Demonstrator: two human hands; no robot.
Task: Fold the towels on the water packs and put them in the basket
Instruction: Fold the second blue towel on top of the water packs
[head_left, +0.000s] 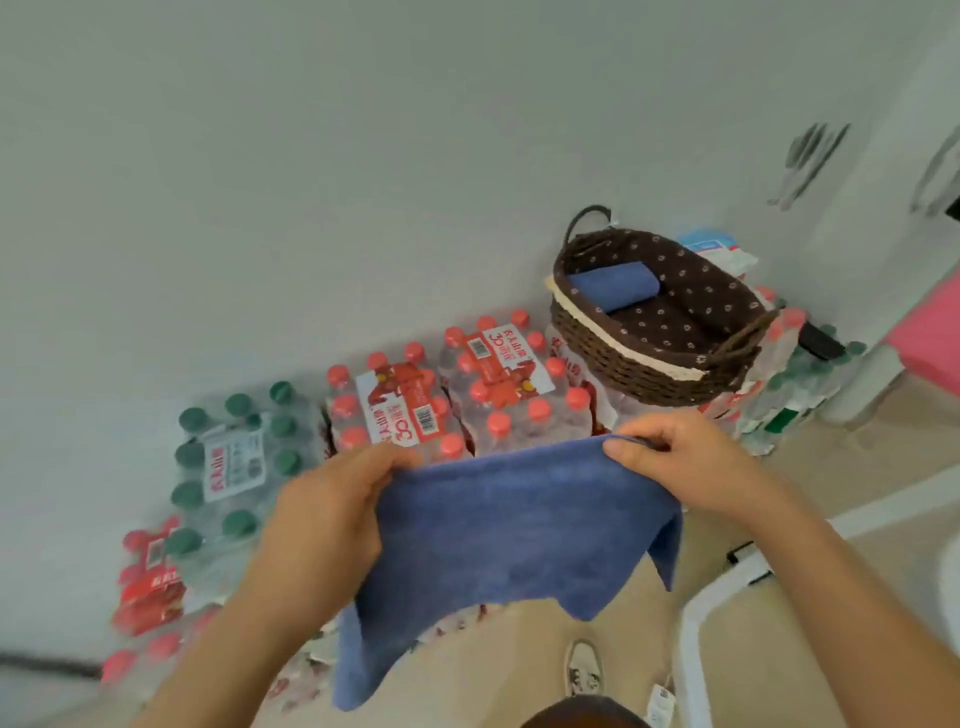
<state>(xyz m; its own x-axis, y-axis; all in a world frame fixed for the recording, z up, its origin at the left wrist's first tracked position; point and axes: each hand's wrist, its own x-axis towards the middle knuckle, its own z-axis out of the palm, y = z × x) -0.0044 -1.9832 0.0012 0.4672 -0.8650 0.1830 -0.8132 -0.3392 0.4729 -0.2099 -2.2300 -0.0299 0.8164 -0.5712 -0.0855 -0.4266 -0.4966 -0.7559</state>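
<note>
Two blue towels (509, 530) (613, 286), one basket (623, 364), two hands (332, 509) (691, 457)

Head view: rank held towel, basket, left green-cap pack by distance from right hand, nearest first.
1. Held towel: pinched by the right hand.
2. Basket: just ahead of it.
3. Left green-cap pack: far left.

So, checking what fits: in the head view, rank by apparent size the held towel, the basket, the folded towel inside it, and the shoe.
Largest: held towel (nearest camera, so inflated)
basket
folded towel
shoe
</note>
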